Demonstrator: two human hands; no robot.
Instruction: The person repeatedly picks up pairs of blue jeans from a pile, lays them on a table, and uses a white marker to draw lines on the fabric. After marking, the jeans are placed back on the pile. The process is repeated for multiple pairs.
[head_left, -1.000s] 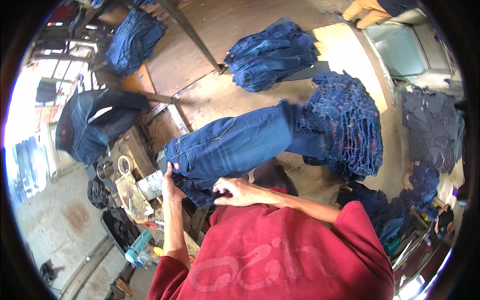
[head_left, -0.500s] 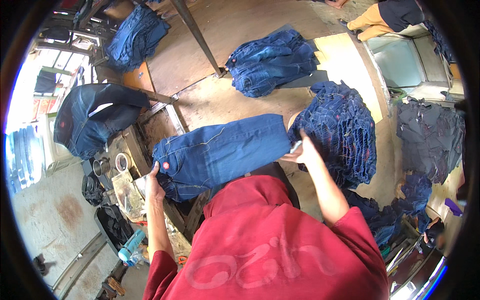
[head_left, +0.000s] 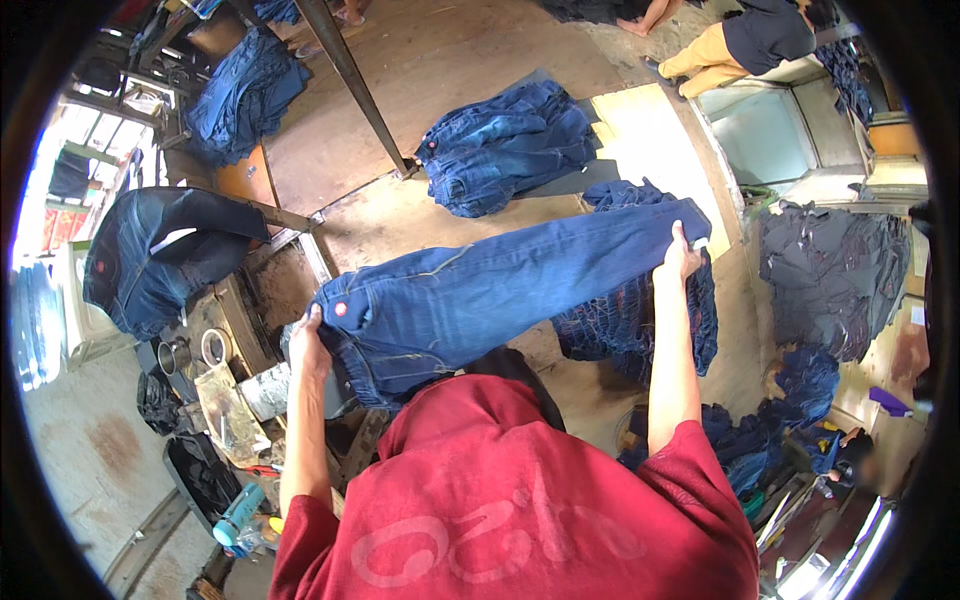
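Observation:
A pair of dark blue jeans is stretched lengthwise in front of me, with a small red round patch near the waist end. My left hand grips the waist end, thumb on top. At the leg's far end, my right hand pinches the hem, higher up and to the right. Something small and pale shows beside the right fingers, too small to name. Beneath the stretched leg lies a bundle of dark blue denim with loose threads, partly hidden by the jeans.
Folded jeans lie on the floor ahead, near a slanting metal post. At left, dark jeans drape beside a wooden bench with a tape roll. A teal bottle stands lower left. Another person is at upper right.
My right hand has moved right and upward with the hem, so the folded leg is now pulled out long. The left hand still holds the waist end. The view has shifted slightly.

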